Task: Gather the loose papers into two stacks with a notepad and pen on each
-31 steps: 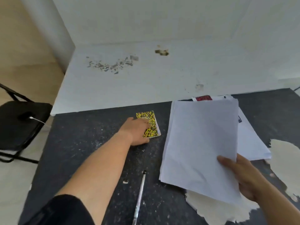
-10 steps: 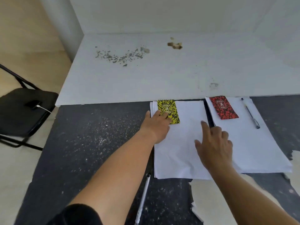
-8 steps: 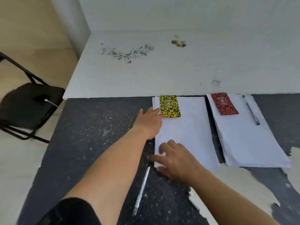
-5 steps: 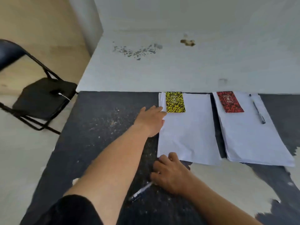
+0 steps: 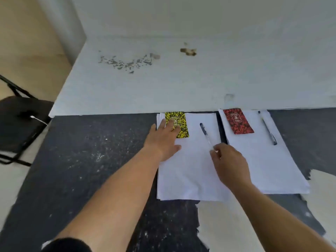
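Note:
Two white paper stacks lie side by side on the dark table. The left stack [image 5: 189, 171] carries a yellow speckled notepad [image 5: 179, 124] at its far left corner. My left hand [image 5: 163, 140] rests flat there, fingertips on the notepad. A clear pen with a dark cap [image 5: 205, 132] lies on the left stack, and my right hand [image 5: 229, 160] pinches its near end. The right stack [image 5: 261, 160] holds a red speckled notepad [image 5: 237, 120] and a second pen [image 5: 268, 128].
A worn dark table [image 5: 81, 160] with peeled pale patches [image 5: 227, 224] at the near right. Behind it stands a white surface [image 5: 163, 84] with chipped spots. A black folding chair [image 5: 16, 124] is at the left, beside the table's edge.
My right hand picked the pen up from the table near the front edge and carried it onto the left stack. My left hand slid forward onto the yellow notepad.

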